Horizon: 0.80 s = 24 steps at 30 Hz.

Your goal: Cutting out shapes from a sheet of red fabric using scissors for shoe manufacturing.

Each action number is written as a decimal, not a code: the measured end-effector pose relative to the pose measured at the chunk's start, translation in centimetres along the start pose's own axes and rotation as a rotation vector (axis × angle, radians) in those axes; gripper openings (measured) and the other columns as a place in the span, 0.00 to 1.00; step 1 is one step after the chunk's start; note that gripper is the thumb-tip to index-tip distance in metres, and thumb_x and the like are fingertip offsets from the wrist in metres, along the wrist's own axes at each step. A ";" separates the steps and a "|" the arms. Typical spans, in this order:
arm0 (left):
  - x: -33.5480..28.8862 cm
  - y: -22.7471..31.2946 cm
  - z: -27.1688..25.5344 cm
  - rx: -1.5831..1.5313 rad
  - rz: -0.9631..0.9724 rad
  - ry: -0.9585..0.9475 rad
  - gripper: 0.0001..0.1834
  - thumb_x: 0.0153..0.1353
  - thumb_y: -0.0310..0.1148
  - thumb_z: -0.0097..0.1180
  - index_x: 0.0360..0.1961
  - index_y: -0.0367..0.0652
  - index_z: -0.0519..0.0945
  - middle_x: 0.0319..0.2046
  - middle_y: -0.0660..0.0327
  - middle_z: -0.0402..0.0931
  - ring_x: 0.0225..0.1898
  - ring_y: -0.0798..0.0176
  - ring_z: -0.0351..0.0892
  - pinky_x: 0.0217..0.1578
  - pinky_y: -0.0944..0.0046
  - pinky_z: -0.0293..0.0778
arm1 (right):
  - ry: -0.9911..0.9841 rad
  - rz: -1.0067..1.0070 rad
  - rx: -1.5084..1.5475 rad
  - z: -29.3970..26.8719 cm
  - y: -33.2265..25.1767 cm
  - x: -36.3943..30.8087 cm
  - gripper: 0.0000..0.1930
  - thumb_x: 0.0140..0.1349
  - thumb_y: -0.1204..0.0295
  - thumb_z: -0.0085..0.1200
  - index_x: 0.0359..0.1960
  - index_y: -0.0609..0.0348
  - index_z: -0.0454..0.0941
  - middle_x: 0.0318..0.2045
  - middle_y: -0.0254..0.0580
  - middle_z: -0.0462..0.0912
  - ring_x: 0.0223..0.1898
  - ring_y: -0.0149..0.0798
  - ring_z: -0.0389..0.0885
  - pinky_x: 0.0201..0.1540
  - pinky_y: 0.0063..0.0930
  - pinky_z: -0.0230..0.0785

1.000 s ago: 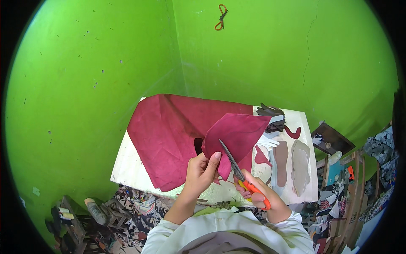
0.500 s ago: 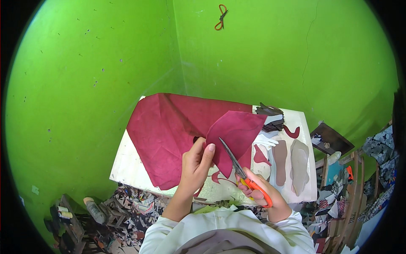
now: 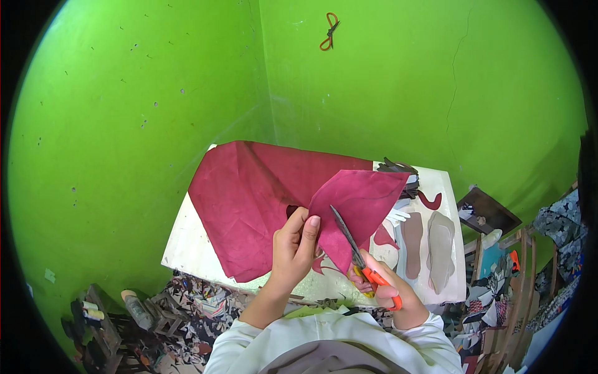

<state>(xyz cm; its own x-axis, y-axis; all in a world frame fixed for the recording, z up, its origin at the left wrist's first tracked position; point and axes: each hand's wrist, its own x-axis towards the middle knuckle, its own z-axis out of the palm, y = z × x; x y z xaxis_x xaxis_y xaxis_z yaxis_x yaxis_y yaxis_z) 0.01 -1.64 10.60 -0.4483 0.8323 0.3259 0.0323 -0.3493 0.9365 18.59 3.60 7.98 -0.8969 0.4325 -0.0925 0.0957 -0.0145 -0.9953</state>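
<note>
My left hand [image 3: 298, 244] pinches the near-left edge of a dark red piece of material [image 3: 358, 199], thumb on top. That piece is lifted and folds over toward the right. In my right hand [image 3: 389, 287] is a pair of scissors [image 3: 375, 278] with orange and yellow handles. The blades lie across the lifted piece, pointing up and left, close to my left hand; how far they are apart is hard to make out. A larger dark red sheet [image 3: 240, 206] spreads over the left part of the white table [image 3: 187, 240].
On the table's right lie a brown sole-shaped piece [image 3: 412, 246], grey sole-shaped pieces [image 3: 440, 252], a stack of dark strips [image 3: 398, 174] and a curved red scrap [image 3: 430, 201]. Scraps [image 3: 199, 299] cover the floor. Another pair of scissors [image 3: 329, 31] hangs on the green wall.
The lifted red piece has shifted right, its right corner reaching farther over the dark strips. My left hand moved slightly right with it. The scissors look more upright.
</note>
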 end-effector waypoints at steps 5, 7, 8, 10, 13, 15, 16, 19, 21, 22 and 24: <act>-0.2 -0.1 0.4 -0.160 -0.018 -0.016 0.11 0.63 0.33 0.41 0.26 0.38 0.68 0.13 0.70 0.62 0.14 0.80 0.59 0.14 0.77 0.57 | 0.011 -0.071 -0.009 0.1 -0.1 -0.1 0.14 0.58 0.68 0.38 0.44 0.62 0.58 0.25 0.35 0.64 0.24 0.25 0.59 0.26 0.16 0.55; -0.3 -0.1 0.7 -0.198 -0.026 -0.012 0.11 0.63 0.33 0.41 0.26 0.38 0.68 0.14 0.70 0.61 0.14 0.80 0.59 0.14 0.77 0.57 | 0.011 -0.076 0.031 0.2 -0.4 -0.1 0.14 0.58 0.69 0.38 0.43 0.62 0.59 0.25 0.35 0.63 0.24 0.25 0.59 0.26 0.15 0.55; -0.3 -0.1 0.7 -0.236 -0.035 -0.008 0.11 0.63 0.32 0.41 0.27 0.38 0.68 0.14 0.70 0.61 0.14 0.80 0.58 0.15 0.77 0.57 | 0.024 -0.036 0.064 0.2 -0.6 0.0 0.13 0.58 0.69 0.38 0.43 0.62 0.59 0.25 0.35 0.63 0.23 0.25 0.59 0.26 0.15 0.55; -0.4 -0.1 0.8 -0.242 -0.030 -0.011 0.10 0.63 0.32 0.41 0.27 0.38 0.67 0.14 0.70 0.61 0.14 0.80 0.58 0.15 0.77 0.57 | 0.039 0.004 0.096 0.3 -0.9 -0.1 0.13 0.58 0.70 0.37 0.43 0.62 0.59 0.25 0.35 0.63 0.23 0.25 0.59 0.26 0.15 0.54; -0.3 0.0 0.7 -0.253 -0.028 -0.021 0.11 0.63 0.32 0.41 0.26 0.38 0.67 0.14 0.70 0.61 0.14 0.80 0.58 0.15 0.77 0.56 | 0.060 -0.019 -0.009 0.3 -1.2 -0.1 0.12 0.58 0.70 0.36 0.42 0.62 0.59 0.24 0.35 0.63 0.23 0.26 0.59 0.26 0.15 0.54; -0.2 0.1 0.6 -0.260 -0.035 -0.029 0.11 0.63 0.32 0.41 0.26 0.38 0.67 0.14 0.70 0.61 0.14 0.80 0.58 0.15 0.77 0.56 | 0.054 0.091 -0.027 -0.1 -0.9 0.1 0.11 0.59 0.70 0.36 0.41 0.62 0.59 0.23 0.36 0.64 0.23 0.26 0.60 0.26 0.16 0.55; -0.2 0.2 0.6 -0.234 -0.030 -0.033 0.11 0.63 0.32 0.41 0.26 0.38 0.67 0.14 0.70 0.61 0.14 0.80 0.58 0.15 0.77 0.56 | 0.054 0.092 -0.026 -0.2 -0.9 0.0 0.11 0.59 0.70 0.36 0.41 0.62 0.59 0.23 0.36 0.64 0.23 0.26 0.60 0.26 0.16 0.55; -0.2 0.2 0.5 -0.212 -0.045 -0.038 0.11 0.63 0.33 0.41 0.26 0.38 0.67 0.14 0.70 0.61 0.14 0.80 0.58 0.15 0.77 0.56 | 0.051 0.111 0.044 -0.2 -0.8 -0.2 0.11 0.59 0.70 0.36 0.41 0.62 0.60 0.22 0.36 0.64 0.22 0.27 0.61 0.26 0.16 0.56; -0.1 0.1 0.5 -0.214 -0.058 -0.037 0.11 0.63 0.33 0.41 0.25 0.38 0.67 0.13 0.70 0.61 0.14 0.80 0.58 0.15 0.77 0.56 | 0.058 0.068 -0.002 -0.1 -0.9 -0.1 0.11 0.60 0.69 0.35 0.42 0.61 0.60 0.22 0.37 0.65 0.22 0.27 0.62 0.25 0.17 0.56; -0.1 0.1 0.5 -0.217 -0.056 -0.035 0.11 0.63 0.33 0.41 0.25 0.39 0.67 0.13 0.70 0.61 0.14 0.80 0.58 0.15 0.77 0.56 | 0.058 0.068 -0.002 -0.1 -0.8 -0.1 0.11 0.60 0.69 0.35 0.42 0.61 0.60 0.22 0.37 0.65 0.22 0.27 0.62 0.25 0.17 0.56; -0.1 0.0 0.5 -0.221 -0.056 -0.034 0.11 0.63 0.33 0.41 0.25 0.39 0.67 0.14 0.70 0.61 0.14 0.80 0.58 0.15 0.77 0.56 | 0.041 -0.009 -0.120 0.0 -0.7 -0.1 0.12 0.61 0.68 0.33 0.42 0.60 0.60 0.22 0.37 0.65 0.22 0.28 0.63 0.26 0.18 0.57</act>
<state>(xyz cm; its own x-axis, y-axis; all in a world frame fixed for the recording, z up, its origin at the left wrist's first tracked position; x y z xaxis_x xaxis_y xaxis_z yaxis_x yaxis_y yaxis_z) 0.56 -1.51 10.67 -0.4136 0.8656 0.2823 -0.1896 -0.3852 0.9032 18.65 3.59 8.71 -0.8798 0.4686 -0.0800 0.1412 0.0968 -0.9852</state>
